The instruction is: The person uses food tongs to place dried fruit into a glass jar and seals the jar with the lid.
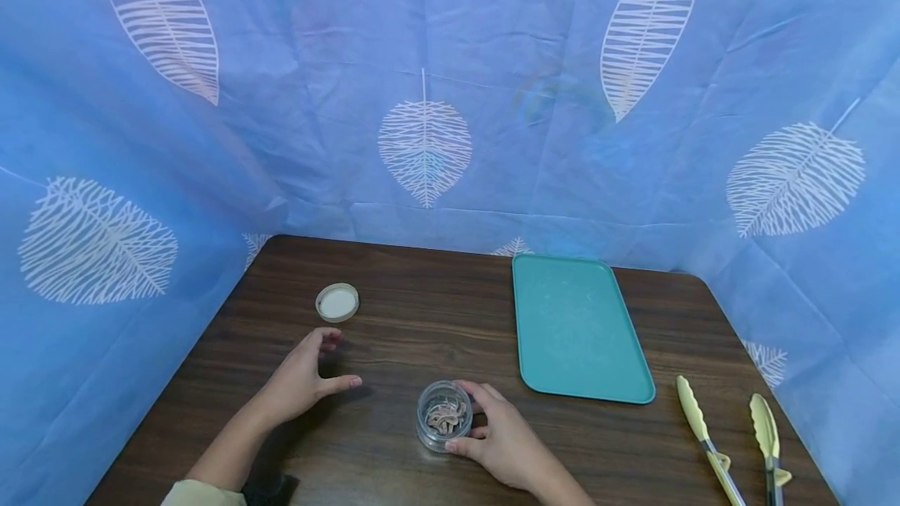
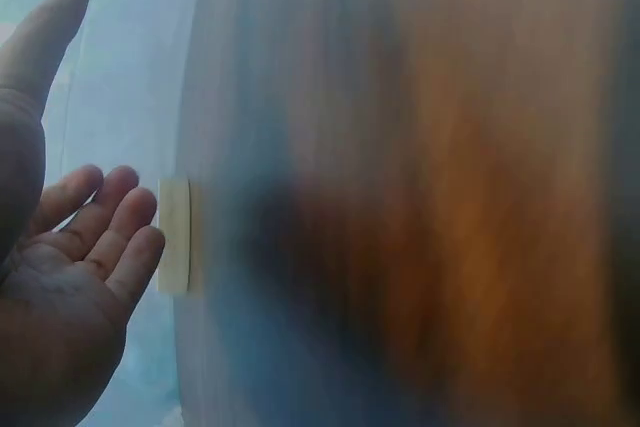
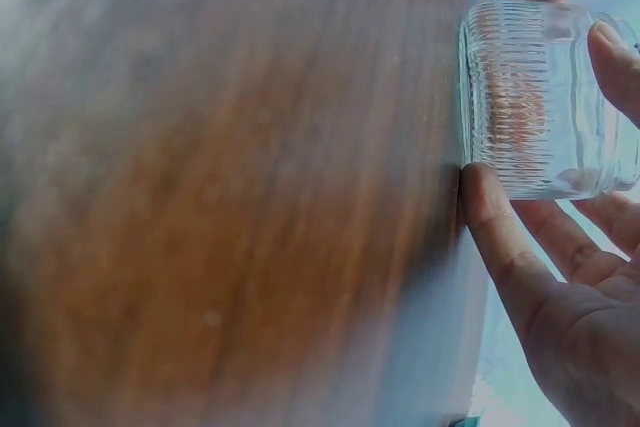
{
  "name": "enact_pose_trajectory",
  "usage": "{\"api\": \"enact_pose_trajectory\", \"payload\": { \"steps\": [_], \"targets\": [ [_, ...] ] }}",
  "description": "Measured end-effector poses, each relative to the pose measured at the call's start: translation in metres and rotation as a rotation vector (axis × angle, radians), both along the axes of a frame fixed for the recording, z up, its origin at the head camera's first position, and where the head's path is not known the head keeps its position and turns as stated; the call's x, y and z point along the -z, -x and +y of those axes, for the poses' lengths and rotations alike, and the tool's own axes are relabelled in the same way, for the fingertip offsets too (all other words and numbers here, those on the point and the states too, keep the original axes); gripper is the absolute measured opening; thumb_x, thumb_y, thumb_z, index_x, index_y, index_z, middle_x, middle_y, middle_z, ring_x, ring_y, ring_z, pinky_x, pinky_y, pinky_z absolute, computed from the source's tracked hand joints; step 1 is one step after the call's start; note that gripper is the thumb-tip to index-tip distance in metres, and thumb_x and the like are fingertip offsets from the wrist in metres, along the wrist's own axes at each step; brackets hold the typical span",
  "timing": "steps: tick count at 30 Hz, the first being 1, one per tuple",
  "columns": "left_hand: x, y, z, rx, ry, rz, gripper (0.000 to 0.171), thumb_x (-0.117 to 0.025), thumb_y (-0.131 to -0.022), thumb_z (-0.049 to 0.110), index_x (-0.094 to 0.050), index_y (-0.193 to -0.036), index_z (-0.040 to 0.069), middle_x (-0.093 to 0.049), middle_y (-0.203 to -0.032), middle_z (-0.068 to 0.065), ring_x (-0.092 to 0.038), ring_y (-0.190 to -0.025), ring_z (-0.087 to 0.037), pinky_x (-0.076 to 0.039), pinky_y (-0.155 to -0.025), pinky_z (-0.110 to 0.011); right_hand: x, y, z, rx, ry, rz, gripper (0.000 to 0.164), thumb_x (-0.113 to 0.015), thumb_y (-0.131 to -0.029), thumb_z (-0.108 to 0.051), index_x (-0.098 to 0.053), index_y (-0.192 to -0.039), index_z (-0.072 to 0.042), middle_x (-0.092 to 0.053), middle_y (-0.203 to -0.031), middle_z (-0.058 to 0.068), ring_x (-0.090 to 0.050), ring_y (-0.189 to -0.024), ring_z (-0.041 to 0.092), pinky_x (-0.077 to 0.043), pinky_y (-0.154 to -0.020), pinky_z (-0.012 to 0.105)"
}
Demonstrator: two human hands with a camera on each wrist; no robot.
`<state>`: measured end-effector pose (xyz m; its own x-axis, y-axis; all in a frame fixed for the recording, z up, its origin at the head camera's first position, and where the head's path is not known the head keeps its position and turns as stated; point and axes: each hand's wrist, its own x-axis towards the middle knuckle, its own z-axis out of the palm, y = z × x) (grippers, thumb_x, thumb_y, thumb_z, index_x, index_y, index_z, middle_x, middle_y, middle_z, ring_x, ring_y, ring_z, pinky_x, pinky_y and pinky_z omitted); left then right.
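Observation:
A clear glass jar stands upright and lidless at the front middle of the table. Pale brownish curled pieces lie inside it; their kind is unclear. My right hand holds the jar from its right side, thumb near the front and fingers behind. Vertical ribs mark the lower wall of the jar in the right wrist view. To the left, my left hand hovers over the table with thumb and fingers spread apart and nothing between them. Just beyond its fingertips lies a round lid, white inside.
A teal tray lies at the back right of the dark wooden table. Tongs with pale yellow tips rest at the right edge. Blue leaf-patterned cloth hangs behind and along both sides.

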<state>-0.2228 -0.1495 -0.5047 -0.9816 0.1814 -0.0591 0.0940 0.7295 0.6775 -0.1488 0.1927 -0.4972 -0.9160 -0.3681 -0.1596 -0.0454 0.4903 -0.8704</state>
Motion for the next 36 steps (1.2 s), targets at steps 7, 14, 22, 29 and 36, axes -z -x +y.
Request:
{"api": "enact_pose_trajectory", "payload": {
  "steps": [7,14,22,29,36],
  "targets": [
    [0.003,0.030,-0.025,-0.083,0.072,0.060,0.093,-0.078,-0.081,0.057,-0.040,-0.145,0.003,-0.050,-0.142,-0.022,-0.052,-0.131,-0.042,-0.046,-0.101,-0.061,0.001,0.001,0.000,0.001,0.002,-0.011,0.085,-0.085,-0.080,-0.033,-0.042,-0.152,-0.018,-0.055,-0.134,0.005,-0.061,-0.114,0.022,-0.057,-0.077,0.019],
    [0.006,0.054,-0.034,-0.128,0.079,0.047,0.095,-0.078,-0.080,0.057,-0.038,-0.144,-0.001,-0.048,-0.140,-0.028,-0.050,-0.130,-0.045,-0.045,-0.101,-0.062,0.002,0.001,0.000,0.001,0.005,-0.020,0.087,-0.084,-0.080,-0.034,-0.040,-0.153,-0.017,-0.054,-0.137,0.005,-0.062,-0.114,0.022,-0.057,-0.077,0.019],
    [0.008,0.083,-0.041,-0.119,0.100,0.027,0.102,-0.079,-0.081,0.057,-0.034,-0.147,-0.006,-0.045,-0.141,-0.030,-0.048,-0.130,-0.047,-0.044,-0.102,-0.062,0.001,0.000,0.000,0.005,0.015,-0.023,0.087,-0.085,-0.080,-0.032,-0.040,-0.153,-0.016,-0.054,-0.137,0.006,-0.063,-0.113,0.022,-0.057,-0.077,0.018],
    [0.008,0.103,-0.043,-0.081,0.137,-0.021,0.111,-0.075,-0.080,0.064,-0.030,-0.151,-0.008,-0.041,-0.146,-0.033,-0.044,-0.134,-0.049,-0.042,-0.105,-0.062,0.003,0.000,0.000,0.012,0.006,-0.006,0.085,-0.084,-0.080,-0.034,-0.042,-0.152,-0.018,-0.055,-0.136,0.005,-0.063,-0.111,0.021,-0.057,-0.077,0.019],
    [0.011,0.112,-0.039,-0.064,0.166,0.001,0.108,-0.077,-0.080,0.060,-0.031,-0.152,-0.006,-0.040,-0.150,-0.032,-0.040,-0.137,-0.050,-0.040,-0.107,-0.064,0.005,0.001,-0.001,0.019,0.015,-0.015,0.086,-0.085,-0.080,-0.033,-0.042,-0.152,-0.019,-0.054,-0.137,0.004,-0.062,-0.113,0.021,-0.056,-0.078,0.018]
  ]
}}
